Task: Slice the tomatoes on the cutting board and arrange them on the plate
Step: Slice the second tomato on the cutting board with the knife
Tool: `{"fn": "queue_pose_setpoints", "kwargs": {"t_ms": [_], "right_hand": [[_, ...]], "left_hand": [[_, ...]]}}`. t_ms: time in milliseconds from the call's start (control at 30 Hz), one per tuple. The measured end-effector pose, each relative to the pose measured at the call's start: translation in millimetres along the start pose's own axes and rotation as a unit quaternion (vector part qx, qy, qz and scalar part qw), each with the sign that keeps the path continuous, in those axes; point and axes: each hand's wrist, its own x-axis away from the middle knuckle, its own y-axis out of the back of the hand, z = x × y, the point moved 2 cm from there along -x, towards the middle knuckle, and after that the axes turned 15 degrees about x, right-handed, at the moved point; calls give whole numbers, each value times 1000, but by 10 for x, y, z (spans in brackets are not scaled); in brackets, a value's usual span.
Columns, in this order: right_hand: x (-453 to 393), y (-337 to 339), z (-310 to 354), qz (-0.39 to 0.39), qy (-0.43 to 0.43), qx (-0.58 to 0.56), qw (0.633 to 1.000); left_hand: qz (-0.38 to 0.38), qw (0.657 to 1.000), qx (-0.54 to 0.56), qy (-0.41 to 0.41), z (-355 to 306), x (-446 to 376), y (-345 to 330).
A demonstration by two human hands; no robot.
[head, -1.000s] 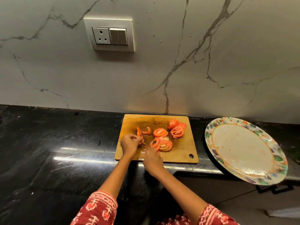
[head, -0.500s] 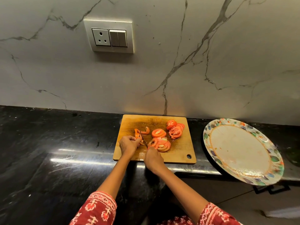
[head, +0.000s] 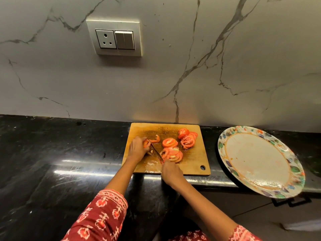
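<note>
1. left hand (head: 138, 148) fingers curled round tomato piece (head: 146, 143) on cutting board (head: 196, 159).
2. right hand (head: 172, 173) clenched on knife (head: 156, 151), blade beside the piece.
3. slices (head: 187, 139) on board; plate (head: 225, 136) to its right.

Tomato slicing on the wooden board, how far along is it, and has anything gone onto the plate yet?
Mostly sliced: two piles of red tomato slices lie on the wooden cutting board. In hand: the left hand holds the last tomato piece while the right hand works the knife beside it. Left: arranging, since the floral-rimmed round plate holds no slices.
</note>
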Motion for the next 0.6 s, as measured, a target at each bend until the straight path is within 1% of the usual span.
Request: {"fn": "queue_pose_setpoints", "kwargs": {"t_ms": [100, 300, 500, 600], "right_hand": [[27, 0, -1, -9, 0, 20, 1000], [-156, 121, 254, -34, 5, 2, 999], [-34, 19, 81, -27, -13, 24, 999], [39, 70, 14, -31, -15, 20, 999]], "left_hand": [[1, 1000, -6, -9, -13, -4, 8], [-9, 1000, -8, -3, -28, 11, 7], [-6, 1000, -5, 2, -11, 9, 12], [1, 1000, 1, -3, -9, -7, 25]]}}
